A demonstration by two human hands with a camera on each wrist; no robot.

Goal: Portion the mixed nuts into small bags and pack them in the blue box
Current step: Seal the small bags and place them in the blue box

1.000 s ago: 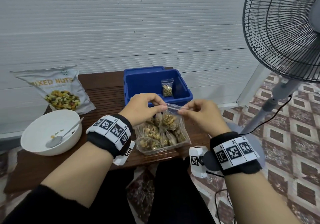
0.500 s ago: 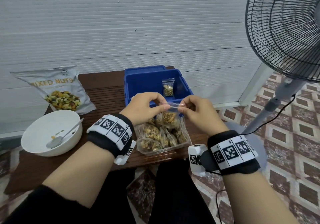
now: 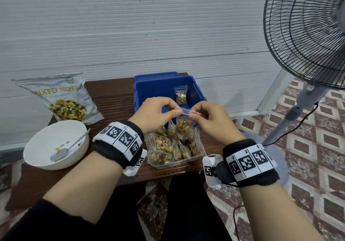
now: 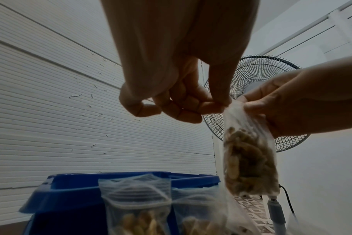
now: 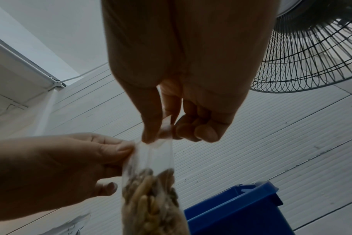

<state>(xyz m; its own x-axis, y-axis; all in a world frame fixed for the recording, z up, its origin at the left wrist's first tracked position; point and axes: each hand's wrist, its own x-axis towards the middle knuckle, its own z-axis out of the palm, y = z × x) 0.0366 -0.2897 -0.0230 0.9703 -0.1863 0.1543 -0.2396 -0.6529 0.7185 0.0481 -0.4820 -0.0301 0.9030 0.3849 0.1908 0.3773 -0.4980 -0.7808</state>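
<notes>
Both hands hold one small clear bag of nuts [image 3: 183, 124] [image 4: 249, 160] [image 5: 153, 198] by its top edge, above a clear tray [image 3: 192, 160] filled with several more filled small bags [image 3: 164, 147]. My left hand [image 3: 158, 113] [image 4: 221, 105] pinches the bag's left top corner; my right hand [image 3: 207, 116] [image 5: 161, 133] pinches its right top corner. Behind them stands the blue box [image 3: 149, 89] [image 4: 74, 190] [image 5: 241, 211] with one small bag of nuts [image 3: 181, 95] leaning inside.
A "MIXED NUTS" pouch [image 3: 63, 100] leans against the wall at the left. A white bowl [image 3: 56, 143] with a spoon [image 3: 65, 149] sits on the brown wooden table [image 3: 112, 100]. A standing fan [image 3: 306, 41] is at the right over the tiled floor.
Both hands have lifted the small bag slightly and drawn closer together along its top edge. The rest of the scene is unchanged.
</notes>
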